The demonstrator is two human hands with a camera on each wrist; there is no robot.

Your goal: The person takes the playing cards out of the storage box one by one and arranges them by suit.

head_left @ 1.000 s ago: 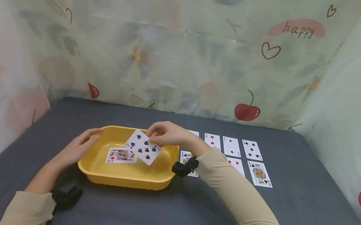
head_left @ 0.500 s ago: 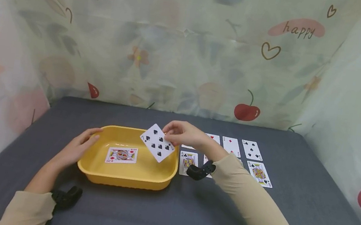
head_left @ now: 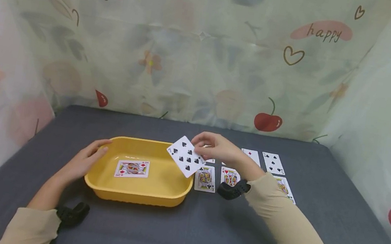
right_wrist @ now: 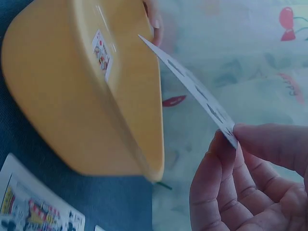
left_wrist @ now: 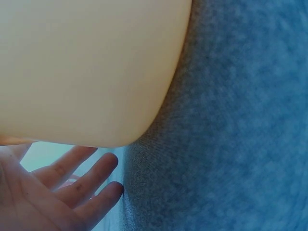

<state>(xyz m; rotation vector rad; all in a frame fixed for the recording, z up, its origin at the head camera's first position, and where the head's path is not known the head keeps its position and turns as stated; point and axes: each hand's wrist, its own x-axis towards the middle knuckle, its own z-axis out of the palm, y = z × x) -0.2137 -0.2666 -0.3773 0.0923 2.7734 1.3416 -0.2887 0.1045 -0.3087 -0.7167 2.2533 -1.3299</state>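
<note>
R hand pinches spade card above tray's right rim; L hand, fingers straight, rests on left rim.

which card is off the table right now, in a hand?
The seven of spades, pinched by the right hand above the yellow tray rim. One card lies in the tray; the rest lie flat on the table.

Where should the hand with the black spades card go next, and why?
Probably a little further to the right and down onto the table. The right hand pinches the spades card in the air past the yellow tray's right rim, above the face-up card rows. A gap shows at the back row's left end, so it likely fits there.
</note>
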